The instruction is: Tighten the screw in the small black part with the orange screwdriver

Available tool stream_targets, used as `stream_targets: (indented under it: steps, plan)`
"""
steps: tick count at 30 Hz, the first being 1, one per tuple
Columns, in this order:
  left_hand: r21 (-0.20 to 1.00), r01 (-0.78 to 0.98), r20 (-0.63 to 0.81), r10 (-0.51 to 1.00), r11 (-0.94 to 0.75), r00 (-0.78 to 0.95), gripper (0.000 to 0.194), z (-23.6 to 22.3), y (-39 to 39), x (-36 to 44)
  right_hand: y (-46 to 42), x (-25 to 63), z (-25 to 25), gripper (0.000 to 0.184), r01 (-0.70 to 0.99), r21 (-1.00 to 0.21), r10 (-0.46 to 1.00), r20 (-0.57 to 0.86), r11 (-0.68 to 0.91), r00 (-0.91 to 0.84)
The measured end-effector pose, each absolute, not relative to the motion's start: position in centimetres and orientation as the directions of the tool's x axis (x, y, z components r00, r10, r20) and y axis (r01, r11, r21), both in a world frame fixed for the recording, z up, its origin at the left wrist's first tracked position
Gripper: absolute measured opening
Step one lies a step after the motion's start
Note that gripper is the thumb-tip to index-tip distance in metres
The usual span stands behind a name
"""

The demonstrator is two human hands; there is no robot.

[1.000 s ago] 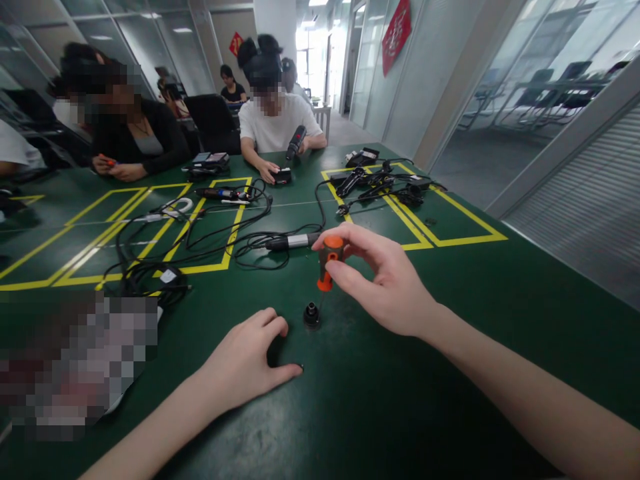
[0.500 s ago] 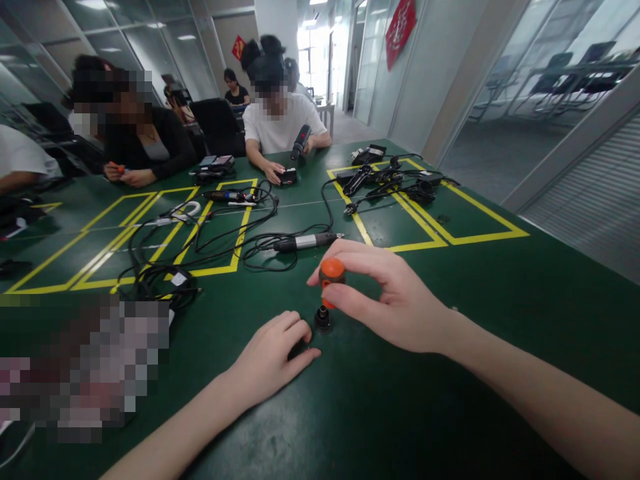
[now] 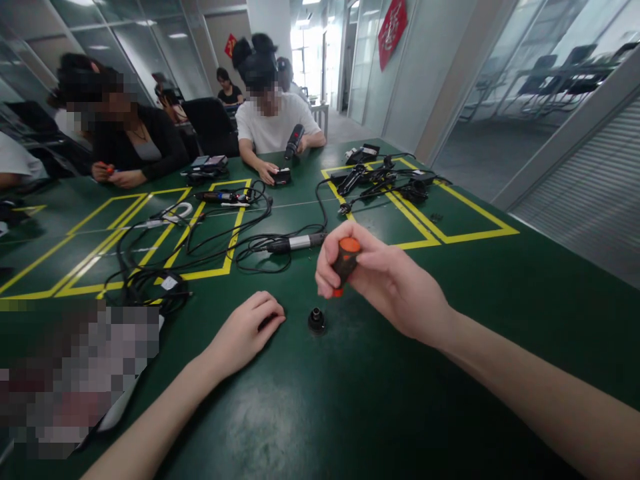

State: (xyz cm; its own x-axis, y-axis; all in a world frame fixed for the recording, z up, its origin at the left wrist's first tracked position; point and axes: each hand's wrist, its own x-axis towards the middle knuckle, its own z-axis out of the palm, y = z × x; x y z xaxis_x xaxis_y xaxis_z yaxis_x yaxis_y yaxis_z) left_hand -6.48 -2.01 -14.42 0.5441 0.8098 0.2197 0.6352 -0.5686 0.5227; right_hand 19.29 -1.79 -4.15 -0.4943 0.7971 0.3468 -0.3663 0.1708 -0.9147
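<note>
Head cam, quick q: what's your R hand (image 3: 387,283) got?

An orange-&-dark screwdriver (image 3: 347,263). Your fingers there are wrapped round the handle, orange butt end up, handle tilted, held off the counter (image 3: 380,407). Shaft's too faint to follow, so can't tell if the tip touches anything.

OK, & the small black part (image 3: 317,322)?

Upright on the counter, b/w your hands, just below & a bit L of the handle as you see it. Wide base, narrower top. Neither hand's gripping it.

Your L hand (image 3: 245,333)?

Resting on the counter, L of the part & apart from it. Fingers curled, thumb tip right by the index tip; can't tell if there's sth tiny b/w them.

What else is near you?

Silver-&-black tool (image 3: 299,243) lying just past your R hand, w/ its cable looped at the L end. Coiled black cable (image 3: 167,291) farther L, beyond your L hand. More cables & adapters (image 3: 413,190) at far R, in & around the yellow tape (image 3: 483,235).

Anyone opp. you?

Yep, a co-worker in a white shirt (image 3: 273,127), one hand on a dark power tool (image 3: 295,141), the other at a small black box (image 3: 283,176).
</note>
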Motion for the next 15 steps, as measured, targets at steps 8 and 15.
stream_targets:
  steps: [8,15]
  plan:
    - [0.548,0.58,0.318,0.791,-0.603,0.522,0.036,-14.2,-2.9,-4.3,-2.4,18.5,-5.4,0.018,-0.573,-0.819,0.768,0.378,0.017,-0.518]
    - [0.561,0.582,0.223,0.784,-0.589,0.579,0.025,-14.6,-2.8,-1.2,-2.1,18.6,-5.7,0.04,-0.583,-0.812,0.747,0.389,0.001,-0.54]
